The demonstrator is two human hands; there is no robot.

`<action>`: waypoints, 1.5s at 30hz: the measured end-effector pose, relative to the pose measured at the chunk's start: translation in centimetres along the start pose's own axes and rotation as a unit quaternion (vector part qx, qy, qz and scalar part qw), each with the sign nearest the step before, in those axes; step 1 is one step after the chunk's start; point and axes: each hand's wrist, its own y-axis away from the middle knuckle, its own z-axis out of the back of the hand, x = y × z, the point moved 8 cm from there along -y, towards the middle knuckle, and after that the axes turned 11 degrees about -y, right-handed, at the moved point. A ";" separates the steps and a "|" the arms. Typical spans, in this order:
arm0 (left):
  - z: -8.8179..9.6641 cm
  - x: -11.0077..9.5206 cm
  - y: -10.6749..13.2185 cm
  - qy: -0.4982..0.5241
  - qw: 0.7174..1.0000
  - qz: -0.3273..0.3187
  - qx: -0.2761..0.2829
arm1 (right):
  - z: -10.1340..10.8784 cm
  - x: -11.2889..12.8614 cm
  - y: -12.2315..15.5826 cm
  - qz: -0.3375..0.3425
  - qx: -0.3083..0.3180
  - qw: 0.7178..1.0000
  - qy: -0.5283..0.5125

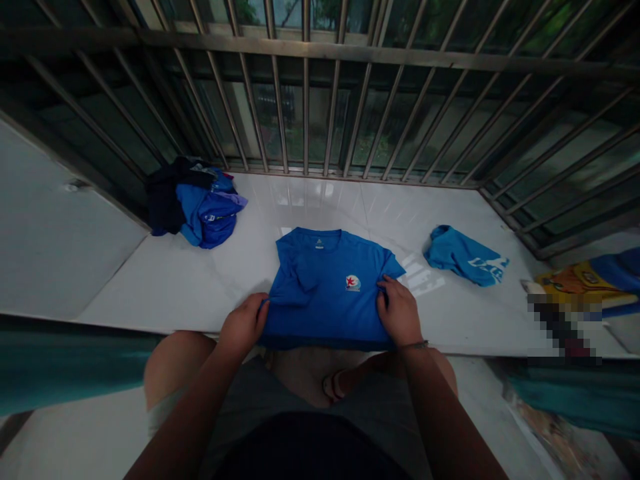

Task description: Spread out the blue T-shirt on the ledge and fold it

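A blue T-shirt (327, 287) with a small round chest logo lies spread flat on a white tiled ledge (210, 273), its collar pointing away from me and its hem hanging over the front edge. My left hand (243, 325) is closed on the shirt's left side near the hem. My right hand (399, 312) pinches the shirt's right side just below the sleeve.
A heap of dark and blue clothes (193, 202) lies at the ledge's back left. A crumpled light-blue garment (465, 257) with white lettering rests on the right. Metal window bars (305, 107) fence the ledge at the back and right. Colourful fabric (585, 283) sits far right.
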 end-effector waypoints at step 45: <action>0.5 2.0 -1.2 0.157 0.985 -0.065 -0.006 | 0.2 0.4 -0.1 0.006 -0.010 1.000 0.004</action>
